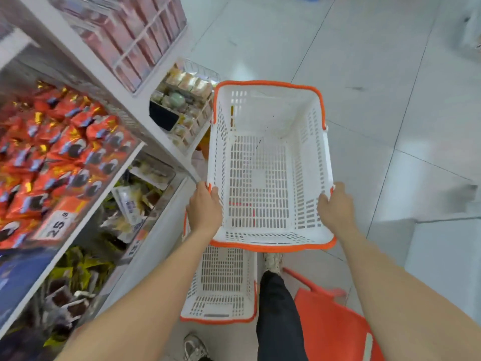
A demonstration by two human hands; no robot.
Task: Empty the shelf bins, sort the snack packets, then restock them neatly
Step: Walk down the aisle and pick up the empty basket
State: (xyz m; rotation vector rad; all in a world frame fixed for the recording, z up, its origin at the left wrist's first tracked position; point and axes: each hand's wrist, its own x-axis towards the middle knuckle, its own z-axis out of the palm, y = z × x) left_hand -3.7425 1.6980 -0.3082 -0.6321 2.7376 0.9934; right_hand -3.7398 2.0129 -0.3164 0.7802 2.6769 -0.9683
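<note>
Gripping the empty white basket (309, 152) at centre frame with left hand (204, 207) and right hand (335, 209), both curled over its orange rim; kept level, probably to receive red snack packets (65, 152) heaped in the shelf bin (99, 199) at left; above a second basket (221, 306) on the floor.

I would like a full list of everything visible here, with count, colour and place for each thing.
held basket: one, white with orange rim, empty, before the person
second basket: one, white with orange rim, on the floor below
red packets: many, red, left shelf bin
price tag: one, white, front of that bin
yellow packets: many, yellow, lowest shelf
pink boxes: several, pink, top shelf behind wire
left hand: one, grips the held basket's left rim
right hand: one, grips its right rim
</note>
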